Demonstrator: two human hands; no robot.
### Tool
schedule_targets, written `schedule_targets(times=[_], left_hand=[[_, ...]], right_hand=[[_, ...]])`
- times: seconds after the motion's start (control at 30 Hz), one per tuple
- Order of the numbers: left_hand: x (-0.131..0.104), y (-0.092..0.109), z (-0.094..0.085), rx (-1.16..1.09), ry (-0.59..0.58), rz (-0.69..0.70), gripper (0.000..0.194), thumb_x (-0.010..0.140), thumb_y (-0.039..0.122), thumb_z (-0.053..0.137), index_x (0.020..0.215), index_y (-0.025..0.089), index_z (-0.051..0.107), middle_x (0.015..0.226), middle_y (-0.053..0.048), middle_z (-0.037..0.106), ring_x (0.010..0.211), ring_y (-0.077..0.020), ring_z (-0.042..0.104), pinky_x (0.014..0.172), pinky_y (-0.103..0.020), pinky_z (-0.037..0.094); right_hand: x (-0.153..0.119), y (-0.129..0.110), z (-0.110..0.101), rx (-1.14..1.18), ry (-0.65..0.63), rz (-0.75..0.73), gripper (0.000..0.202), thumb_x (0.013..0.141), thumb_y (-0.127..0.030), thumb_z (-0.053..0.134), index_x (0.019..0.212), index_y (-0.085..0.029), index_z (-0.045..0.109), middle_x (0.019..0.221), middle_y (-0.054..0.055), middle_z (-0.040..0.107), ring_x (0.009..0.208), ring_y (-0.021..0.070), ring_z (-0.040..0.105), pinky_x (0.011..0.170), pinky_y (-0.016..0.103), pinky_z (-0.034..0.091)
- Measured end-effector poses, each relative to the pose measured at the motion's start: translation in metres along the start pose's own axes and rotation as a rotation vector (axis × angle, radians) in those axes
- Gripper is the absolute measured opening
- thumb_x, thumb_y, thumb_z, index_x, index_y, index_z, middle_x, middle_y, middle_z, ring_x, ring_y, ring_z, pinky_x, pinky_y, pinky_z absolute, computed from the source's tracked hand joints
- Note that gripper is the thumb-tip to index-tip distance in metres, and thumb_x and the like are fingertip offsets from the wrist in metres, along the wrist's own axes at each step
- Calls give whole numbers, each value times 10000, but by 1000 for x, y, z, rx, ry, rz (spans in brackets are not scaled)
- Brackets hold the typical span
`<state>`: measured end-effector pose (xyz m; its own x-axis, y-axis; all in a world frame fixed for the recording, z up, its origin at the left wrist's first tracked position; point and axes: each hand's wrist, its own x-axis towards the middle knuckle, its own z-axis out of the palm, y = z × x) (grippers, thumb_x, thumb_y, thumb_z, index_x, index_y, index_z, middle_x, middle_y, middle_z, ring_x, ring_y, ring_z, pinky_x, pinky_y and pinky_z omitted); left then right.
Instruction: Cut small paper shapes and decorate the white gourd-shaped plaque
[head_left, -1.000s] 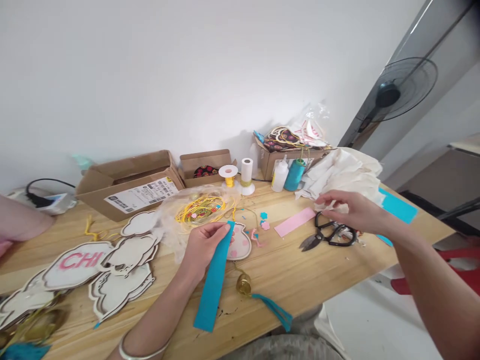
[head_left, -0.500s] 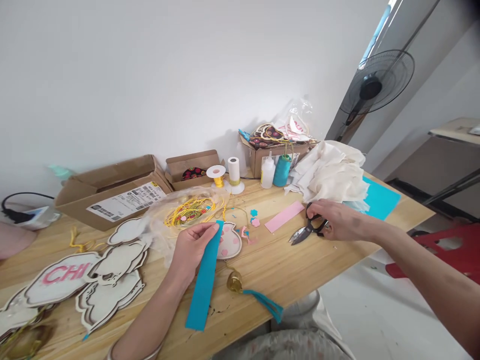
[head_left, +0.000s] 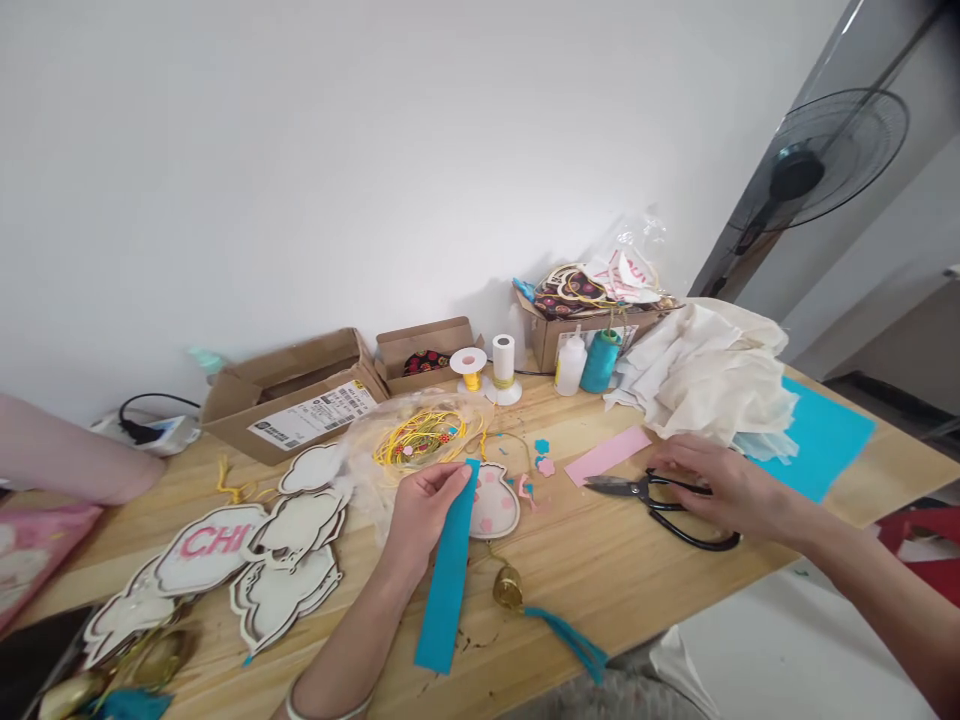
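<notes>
My left hand (head_left: 424, 510) pinches the top end of a blue felt strip (head_left: 448, 590) between thumb and fingers. The strip slants down toward the table's front edge. My right hand (head_left: 709, 485) is over the black-handled scissors (head_left: 641, 490), fingers apart and close against the upper handle loop. The scissors lie on the table, tip pointing left, just below a pink felt strip (head_left: 609, 455). Beside the blue strip is a pale gourd-shaped piece with pink flowers (head_left: 495, 503), partly covered. A brass bell (head_left: 508, 588) with a blue tassel (head_left: 566, 640) lies in front of it.
Cloud-shaped wooden-edged pieces (head_left: 292, 595) lie at left. Behind are cardboard boxes (head_left: 296, 400), thread spools (head_left: 504, 365), a glue bottle (head_left: 570, 365) and a plastic bag of yellow cord (head_left: 420, 440). Crumpled white cloth (head_left: 712, 370) and a blue felt sheet (head_left: 825, 440) are at right.
The view has turned left. My right hand has loosened from the scissors, which now lie flatter with their tip turned left. My left hand still holds the blue strip.
</notes>
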<state>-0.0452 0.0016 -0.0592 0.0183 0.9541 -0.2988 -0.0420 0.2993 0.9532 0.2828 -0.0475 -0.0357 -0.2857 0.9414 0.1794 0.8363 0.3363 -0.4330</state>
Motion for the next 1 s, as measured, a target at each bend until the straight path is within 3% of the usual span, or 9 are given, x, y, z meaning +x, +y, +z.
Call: schedule_targets(times=[0.13, 0.3, 0.43, 0.67, 0.73, 0.87, 0.9, 0.93, 1.0], left_hand=[[-5, 4, 5, 26, -31, -1, 242, 595, 349, 733, 732, 151, 713, 634, -36, 695, 540, -111, 579, 489, -177, 441], [-23, 23, 16, 109, -159, 64, 203, 664, 331, 675, 751, 154, 720, 584, -31, 666, 548, -129, 567, 508, -204, 441], [-40, 48, 14, 315, -248, 177, 187, 705, 317, 616, 740, 166, 722, 594, -26, 652, 529, -123, 531, 479, -201, 402], [-49, 76, 10, 869, -478, 456, 195, 758, 213, 526, 691, 205, 709, 645, -6, 665, 595, -136, 559, 574, -224, 398], [-54, 76, 11, 896, -414, 535, 178, 759, 212, 533, 723, 229, 707, 684, -7, 679, 629, -150, 582, 610, -242, 416], [-70, 57, 11, 699, 23, 768, 138, 758, 227, 560, 750, 245, 697, 722, -31, 676, 675, -180, 597, 651, -289, 450], [-72, 49, 12, 627, 58, 789, 123, 747, 219, 577, 751, 242, 698, 725, -37, 673, 679, -183, 597, 648, -293, 456], [-73, 40, 15, 571, 15, 754, 108, 733, 213, 598, 756, 236, 701, 741, -44, 675, 697, -188, 601, 649, -294, 462], [-72, 25, 28, 451, -100, 560, 126, 721, 253, 621, 806, 223, 708, 732, -49, 678, 691, -187, 606, 647, -288, 473]], right_hand=[[22, -55, 2, 217, 124, -55, 214, 805, -323, 477, 810, -215, 661, 758, 72, 665, 723, 195, 604, 647, 303, 492], [51, -119, 40, 592, 136, 12, 231, 800, -320, 515, 879, -160, 662, 699, 56, 659, 581, 130, 560, 516, 229, 457], [67, -133, 53, 680, 142, -9, 128, 760, -228, 570, 779, -148, 669, 664, 30, 633, 575, 108, 503, 551, 222, 427], [62, -133, 38, 505, -30, -101, 122, 613, -53, 550, 598, -151, 622, 538, -32, 543, 499, 74, 425, 504, 202, 320], [57, -129, 40, 575, 1, 4, 114, 601, -66, 548, 570, -151, 618, 516, -32, 529, 481, 73, 396, 488, 206, 299], [45, -125, 47, 1004, 297, 435, 105, 612, -235, 618, 555, -147, 612, 503, -18, 519, 463, 75, 363, 451, 209, 281], [43, -126, 48, 1129, 385, 521, 142, 600, -279, 636, 553, -149, 607, 496, -21, 510, 459, 74, 359, 445, 208, 280], [41, -129, 48, 1245, 454, 584, 175, 582, -312, 654, 544, -151, 599, 483, -28, 495, 451, 70, 346, 437, 205, 274], [37, -136, 49, 1427, 534, 675, 221, 546, -347, 682, 520, -153, 581, 448, -47, 449, 424, 55, 287, 411, 199, 238]])
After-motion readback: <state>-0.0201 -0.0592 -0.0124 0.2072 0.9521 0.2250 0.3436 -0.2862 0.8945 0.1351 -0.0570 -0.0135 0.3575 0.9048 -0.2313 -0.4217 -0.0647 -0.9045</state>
